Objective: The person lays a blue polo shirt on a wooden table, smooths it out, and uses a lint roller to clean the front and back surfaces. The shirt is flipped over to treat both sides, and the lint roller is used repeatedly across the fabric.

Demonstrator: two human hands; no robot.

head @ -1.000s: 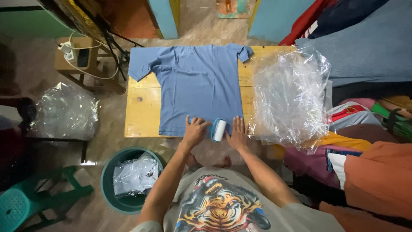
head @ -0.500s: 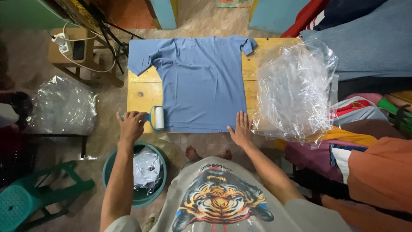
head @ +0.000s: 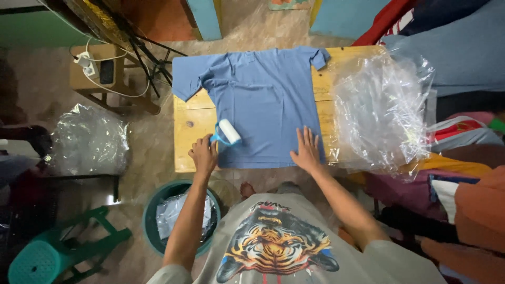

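Note:
A blue T-shirt (head: 263,100) lies spread flat on a small wooden table (head: 189,126), neck away from me. My left hand (head: 203,154) grips the light-blue handle of a white lint roller (head: 229,131), whose roll rests on the shirt's lower left part. Flat on the shirt's lower right hem lies my right hand (head: 306,150), fingers spread, holding nothing.
A heap of clear plastic bags (head: 381,113) covers the table's right end. A green bin (head: 176,215) with plastic inside stands by my left leg. Another plastic bundle (head: 89,139) and a green stool (head: 52,252) sit left. Folded clothes (head: 463,47) pile up at the right.
My left hand took the lint roller from beside my right hand to the shirt's left edge, then brought it onto the shirt. My right hand stayed pressed on the hem.

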